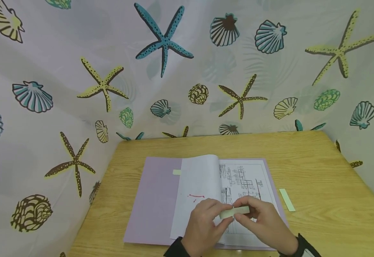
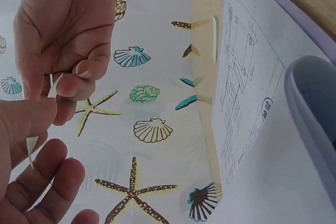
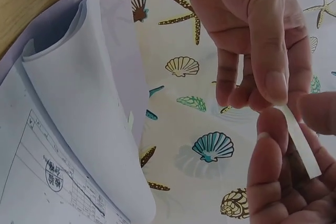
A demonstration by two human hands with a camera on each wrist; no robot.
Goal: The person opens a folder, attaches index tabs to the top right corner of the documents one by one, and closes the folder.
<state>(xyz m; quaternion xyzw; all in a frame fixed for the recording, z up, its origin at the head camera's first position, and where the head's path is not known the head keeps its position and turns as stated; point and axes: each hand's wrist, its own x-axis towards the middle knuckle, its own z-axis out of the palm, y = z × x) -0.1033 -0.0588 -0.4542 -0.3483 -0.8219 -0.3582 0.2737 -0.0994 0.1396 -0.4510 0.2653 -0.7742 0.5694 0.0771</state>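
A narrow pale green paper strip (image 1: 242, 210) is held over the lower part of an open document folder. My left hand (image 1: 203, 225) pinches one end between thumb and fingers. At the other end, my right hand (image 1: 265, 223) also pinches it, fingertips close to the left ones. The right wrist view has part of the strip (image 3: 304, 148) showing beyond the fingertips. Below the hands lies a page with a printed line drawing (image 1: 242, 176). Turned-over white pages (image 1: 199, 182) curve up at the left, with small red marks on them.
The folder's lavender cover (image 1: 154, 203) lies flat on the wooden table (image 1: 328, 185). One pale green tab (image 1: 176, 172) sticks out from the turned pages. A second pale green strip (image 1: 287, 200) lies right of the folder. Shell-and-starfish cloth (image 1: 187, 117) hangs behind.
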